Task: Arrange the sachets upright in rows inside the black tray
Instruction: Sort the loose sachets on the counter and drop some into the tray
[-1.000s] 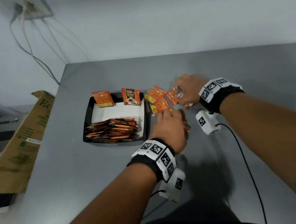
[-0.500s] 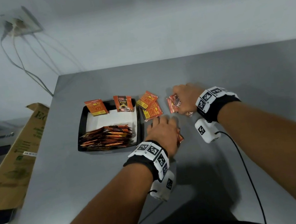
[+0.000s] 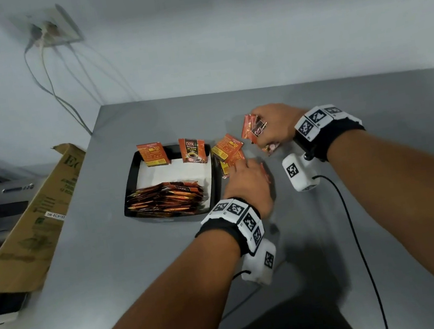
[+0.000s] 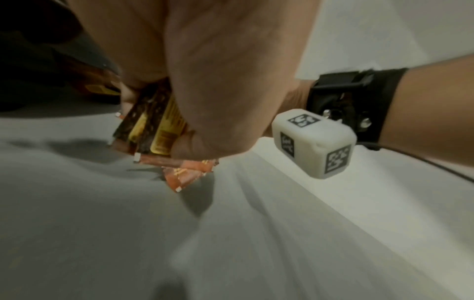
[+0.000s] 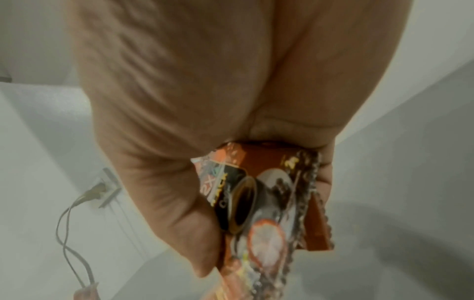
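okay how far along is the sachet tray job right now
Partly done. The black tray has one packed row of sachets along its near wall and two standing sachets at the far wall. The right hand grips a small bunch; the left hand gathers loose sachets beside the tray.

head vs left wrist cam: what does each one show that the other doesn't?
Head only: the black tray with its packed row of sachets and two upright sachets at the far wall, plus the right hand gripping a bundle.

Left wrist only: the underside of the left hand, its sachets fanned edge-on.

Both: left hand, grey table.
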`<state>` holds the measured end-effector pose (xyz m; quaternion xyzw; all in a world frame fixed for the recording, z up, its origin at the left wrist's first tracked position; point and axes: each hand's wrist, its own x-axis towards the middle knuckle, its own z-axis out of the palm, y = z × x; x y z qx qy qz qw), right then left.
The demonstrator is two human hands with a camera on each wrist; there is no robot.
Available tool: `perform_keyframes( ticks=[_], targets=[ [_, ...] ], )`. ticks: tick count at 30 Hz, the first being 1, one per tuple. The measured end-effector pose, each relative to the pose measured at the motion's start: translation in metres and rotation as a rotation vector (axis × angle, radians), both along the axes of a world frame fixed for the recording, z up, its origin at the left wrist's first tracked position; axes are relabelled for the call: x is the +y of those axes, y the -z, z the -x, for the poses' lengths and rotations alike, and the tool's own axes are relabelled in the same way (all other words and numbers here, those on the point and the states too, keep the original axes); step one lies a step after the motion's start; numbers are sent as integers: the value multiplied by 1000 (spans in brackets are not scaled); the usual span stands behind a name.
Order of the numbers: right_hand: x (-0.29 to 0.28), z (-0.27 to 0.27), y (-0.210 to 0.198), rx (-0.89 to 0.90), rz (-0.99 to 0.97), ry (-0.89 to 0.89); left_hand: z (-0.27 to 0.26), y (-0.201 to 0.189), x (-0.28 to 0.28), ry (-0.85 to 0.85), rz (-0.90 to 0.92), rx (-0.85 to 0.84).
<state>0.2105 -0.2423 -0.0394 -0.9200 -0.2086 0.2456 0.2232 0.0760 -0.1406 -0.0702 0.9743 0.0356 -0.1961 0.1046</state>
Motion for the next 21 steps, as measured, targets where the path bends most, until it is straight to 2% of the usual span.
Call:
perform_keyframes(
  ticks=[4, 10, 13, 17, 21],
  targets=[
    [12, -17, -16, 3, 28, -58, -15, 0, 2, -34, -62, 7],
    [38, -21, -14, 182, 134, -191, 1, -22, 3, 140, -72, 81],
    [45, -17, -3, 238, 187, -244, 17, -25, 5, 148, -43, 85],
    [34, -12, 8, 180, 217, -213, 28, -20, 9, 123, 34, 91],
    [-2, 0, 7, 214, 196, -112, 29, -10, 12, 137, 72, 39]
  ],
)
